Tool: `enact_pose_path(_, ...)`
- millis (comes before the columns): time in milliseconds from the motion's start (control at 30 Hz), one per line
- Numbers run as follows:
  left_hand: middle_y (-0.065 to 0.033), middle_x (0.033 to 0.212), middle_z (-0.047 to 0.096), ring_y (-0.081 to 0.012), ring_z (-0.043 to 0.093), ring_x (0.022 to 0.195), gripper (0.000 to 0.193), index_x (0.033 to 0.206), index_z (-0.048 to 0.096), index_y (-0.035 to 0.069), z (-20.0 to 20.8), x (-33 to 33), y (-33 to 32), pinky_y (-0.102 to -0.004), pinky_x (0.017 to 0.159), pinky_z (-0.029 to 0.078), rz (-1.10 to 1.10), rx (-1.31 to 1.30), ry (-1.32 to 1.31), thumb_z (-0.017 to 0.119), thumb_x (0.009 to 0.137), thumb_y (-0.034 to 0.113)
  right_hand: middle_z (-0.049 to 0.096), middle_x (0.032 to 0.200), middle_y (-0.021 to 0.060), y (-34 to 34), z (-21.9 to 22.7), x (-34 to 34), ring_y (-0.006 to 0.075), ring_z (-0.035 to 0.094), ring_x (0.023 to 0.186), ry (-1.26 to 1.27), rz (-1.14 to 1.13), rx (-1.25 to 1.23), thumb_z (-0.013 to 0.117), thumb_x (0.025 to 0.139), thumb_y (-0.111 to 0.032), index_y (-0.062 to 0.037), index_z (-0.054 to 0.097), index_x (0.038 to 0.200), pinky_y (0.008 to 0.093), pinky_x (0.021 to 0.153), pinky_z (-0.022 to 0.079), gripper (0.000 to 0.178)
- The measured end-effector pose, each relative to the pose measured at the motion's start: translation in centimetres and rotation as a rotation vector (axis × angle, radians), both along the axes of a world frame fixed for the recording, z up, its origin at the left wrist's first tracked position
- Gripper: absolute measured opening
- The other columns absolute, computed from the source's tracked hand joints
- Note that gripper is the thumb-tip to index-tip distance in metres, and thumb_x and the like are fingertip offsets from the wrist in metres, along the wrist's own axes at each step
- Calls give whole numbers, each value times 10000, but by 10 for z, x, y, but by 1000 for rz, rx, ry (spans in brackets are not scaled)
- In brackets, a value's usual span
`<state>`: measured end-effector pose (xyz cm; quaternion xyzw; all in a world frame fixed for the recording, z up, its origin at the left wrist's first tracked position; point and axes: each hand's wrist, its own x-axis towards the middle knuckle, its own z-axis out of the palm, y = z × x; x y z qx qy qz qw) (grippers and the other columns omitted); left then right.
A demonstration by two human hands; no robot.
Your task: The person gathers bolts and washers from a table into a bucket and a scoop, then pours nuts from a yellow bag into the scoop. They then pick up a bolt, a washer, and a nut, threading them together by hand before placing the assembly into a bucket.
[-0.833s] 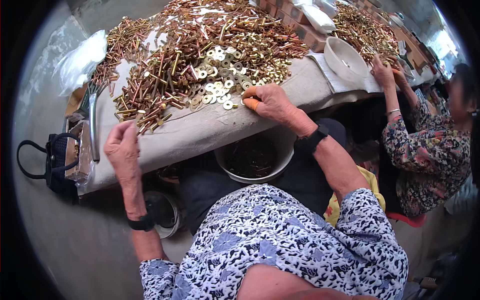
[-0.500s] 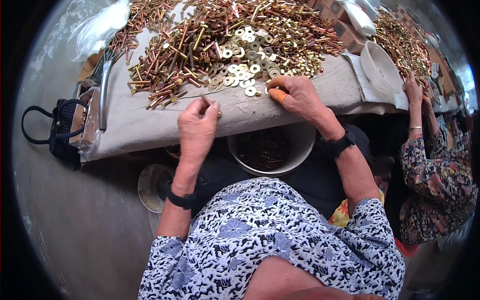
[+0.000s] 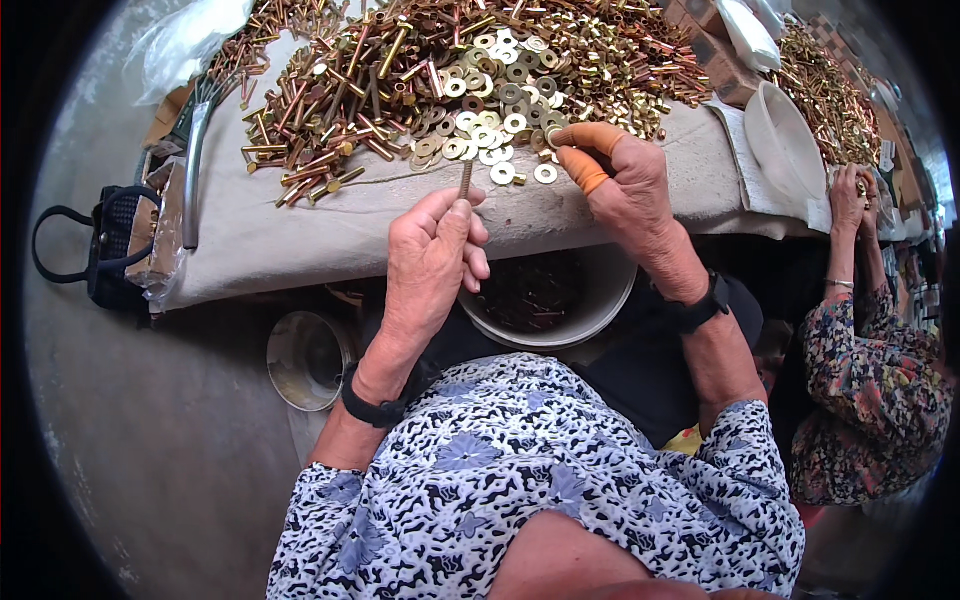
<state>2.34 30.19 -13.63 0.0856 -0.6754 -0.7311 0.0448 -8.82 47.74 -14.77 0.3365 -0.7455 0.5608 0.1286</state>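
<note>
My left hand (image 3: 430, 250) is closed round a bolt (image 3: 466, 180), whose threaded shank points up past the thumb and forefinger. Orange finger covers sit on the thumb and forefinger of my right hand (image 3: 635, 190). Between those fingertips, at the near edge of the washer pile, is a flat washer (image 3: 554, 138), partly hidden. Loose brass-coloured washers (image 3: 484, 135) lie spread in front of it, and one single washer (image 3: 545, 173) rests just below my right fingers. Copper and gold bolts (image 3: 330, 110) are heaped to the left.
A cloth-covered table (image 3: 330, 240) carries the heaps, with small nuts and sleeves (image 3: 620, 70) at the right. Below its edge stands a bowl of dark pieces (image 3: 540, 300), and a metal pot (image 3: 305, 360). A white basin (image 3: 785, 140) is near a co-worker's hands (image 3: 850, 200). A dark bag (image 3: 110, 240) is left.
My left hand has moved right and turned, so the bolt now stands upright in it. My right hand has lifted slightly away from the table edge, toward the washers.
</note>
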Motion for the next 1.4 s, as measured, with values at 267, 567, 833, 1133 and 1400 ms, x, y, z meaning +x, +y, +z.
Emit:
enact_pose_path(267, -37, 715, 561, -57, 523, 488, 225, 1028, 562, -54, -12, -3, 18, -167, 384, 407, -97, 114, -108, 494, 942, 143, 584, 721, 100, 3, -12, -9, 294, 611, 657, 309, -56, 496, 635, 787, -155, -52, 632, 858, 385, 558, 480, 125)
enact_pose_path(567, -49, 710, 571, -65, 529, 486, 215, 1006, 566, -51, -14, -9, 27, -176, 384, 414, -147, 64, -97, 480, 944, 136, 588, 709, 134, -3, -15, 16, 281, 611, 632, 99, 42, 16, 608, 785, -48, -12, 623, 844, 333, 536, 484, 71)
enact_pose_path(833, -50, 703, 561, -82, 516, 474, 217, 964, 570, -32, -15, -16, 16, -204, 364, 407, -223, 411, -175, 507, 938, 175, 619, 722, 95, 1, -20, 18, 255, 619, 605, 483, 112, 183, 642, 785, -79, -19, 618, 988, 331, 511, 486, 214)
enact_pose_path(1133, -35, 697, 556, -64, 488, 453, 285, 1051, 545, -29, 2, -15, 22, -190, 351, 377, -99, 371, -118, 504, 950, 235, 616, 697, 238, 37, 3, -57, 352, 631, 628, 18, -595, 235, 579, 841, -208, 17, 594, 1080, 422, 581, 495, 328)
enact_pose_path(1400, 36, 571, 429, -25, 371, 365, 302, 1036, 560, -17, -1, -18, 24, -166, 301, 257, -154, 249, -232, 508, 949, 268, 677, 804, 150, 59, -22, -116, 285, 663, 770, 86, -664, 303, 629, 808, -293, -83, 671, 1001, 366, 714, 509, 288)
